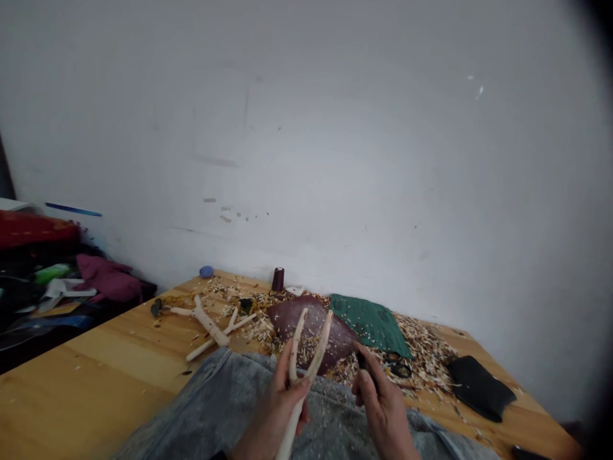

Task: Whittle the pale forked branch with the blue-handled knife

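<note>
The left hand point(282, 402) was closed around a peeled forked stick point(297, 345), held upright above the grey jeans point(230, 390). The right hand point(383, 409) gripped a small dark-handled knife point(364, 365), just beside the stick. Beyond them, pale wood shavings point(421, 358) covered the wooden tabletop point(96, 364) around a maroon leather piece point(306, 326) and a green cloth point(368, 326).

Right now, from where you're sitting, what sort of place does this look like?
Probably a small woodcarving workspace. Wood shavings litter a pine tabletop, peeled branch pieces lie on it, the left hand holds a peeled forked stick, and the right hand grips a dark tool handle.
</note>
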Motion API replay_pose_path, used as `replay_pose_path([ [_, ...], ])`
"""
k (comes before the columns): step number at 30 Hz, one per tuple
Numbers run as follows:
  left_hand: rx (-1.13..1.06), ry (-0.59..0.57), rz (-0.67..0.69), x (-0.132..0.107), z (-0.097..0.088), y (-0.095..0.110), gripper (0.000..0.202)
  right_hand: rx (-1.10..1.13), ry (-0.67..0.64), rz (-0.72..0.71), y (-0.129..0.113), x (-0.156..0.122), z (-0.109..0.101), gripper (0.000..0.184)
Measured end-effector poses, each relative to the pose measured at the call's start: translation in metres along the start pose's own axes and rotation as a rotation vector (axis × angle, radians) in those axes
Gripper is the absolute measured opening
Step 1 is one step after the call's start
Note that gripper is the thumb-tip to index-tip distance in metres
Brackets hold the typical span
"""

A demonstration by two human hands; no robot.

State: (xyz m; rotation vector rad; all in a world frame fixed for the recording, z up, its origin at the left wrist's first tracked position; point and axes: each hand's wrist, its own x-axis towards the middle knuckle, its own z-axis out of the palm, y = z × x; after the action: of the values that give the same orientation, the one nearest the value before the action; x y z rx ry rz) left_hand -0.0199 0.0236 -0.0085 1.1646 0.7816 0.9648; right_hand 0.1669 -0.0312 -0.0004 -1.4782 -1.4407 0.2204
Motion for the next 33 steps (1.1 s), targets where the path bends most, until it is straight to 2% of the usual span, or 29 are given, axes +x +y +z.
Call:
replay_pose_path([
  [2, 0.004, 0.029, 0.004, 0.0, 0.0, 0.002, 0.079, 0.097, -0.013, 0.032, -0.002, 0.001, -0.001, 0.056],
  [5, -0.03, 0.028, -0.037, 0.001, -0.002, 0.002, 0.056, 0.077, -0.048, 0.052, -0.005, 0.001, 0.001, 0.053],
  [8, -0.139, -0.013, -0.092, 0.001, -0.002, 0.003, 0.039, -0.019, -0.071, -0.073, -0.01, -0.002, 0.002, 0.046],
  [12, -0.285, -0.062, -0.131, -0.001, -0.002, 0.005, 0.047, -0.226, -0.149, -0.24, -0.012, -0.008, 0.01, 0.038],
  [17, -0.308, -0.096, -0.128, -0.006, 0.001, 0.008, 0.044, -0.433, -0.108, -0.278, -0.007, -0.011, 0.021, 0.037],
  [24, -0.212, -0.065, -0.072, -0.01, 0.008, 0.012, 0.051, -0.477, -0.225, -0.256, -0.022, -0.016, 0.022, 0.031],
  [28, -0.145, -0.023, -0.039, -0.007, 0.009, 0.007, 0.047, -0.484, -0.24, -0.248, -0.027, -0.017, 0.023, 0.028],
  [33, -0.133, -0.042, -0.033, -0.001, 0.006, 0.0, 0.05, -0.467, -0.242, -0.235, -0.025, -0.017, 0.023, 0.032],
])
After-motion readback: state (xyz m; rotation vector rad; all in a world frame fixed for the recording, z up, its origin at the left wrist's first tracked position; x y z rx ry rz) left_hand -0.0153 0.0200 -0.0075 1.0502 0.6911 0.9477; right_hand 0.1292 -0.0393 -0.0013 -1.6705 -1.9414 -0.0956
